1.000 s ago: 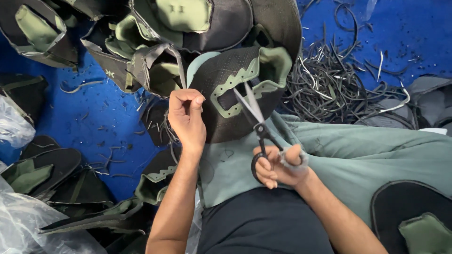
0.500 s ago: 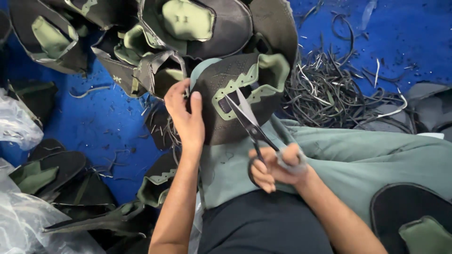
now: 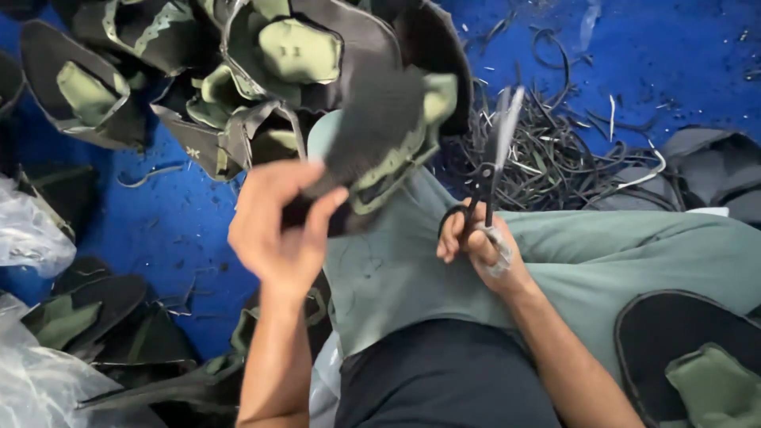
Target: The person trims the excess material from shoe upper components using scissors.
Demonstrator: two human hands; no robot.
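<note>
My left hand (image 3: 279, 230) grips a black shoe-upper piece with olive-green trim (image 3: 380, 135) by its lower edge and holds it tilted above my grey-green trouser leg (image 3: 412, 269). My right hand (image 3: 476, 242) holds black-handled scissors (image 3: 493, 154) upright, blades pointing up and nearly together, just right of the piece and apart from it. The scissor blades are blurred.
A heap of similar black-and-green upper pieces (image 3: 261, 71) lies at the top left on the blue floor (image 3: 158, 230). A tangle of thin black trimmings (image 3: 555, 150) sits at the upper right. Another piece (image 3: 690, 364) rests at the lower right, clear plastic bags (image 3: 32, 238) on the left.
The scissors have come off the piece and swung upright to its right. My left hand has turned and tilted the piece, now gripping it from below.
</note>
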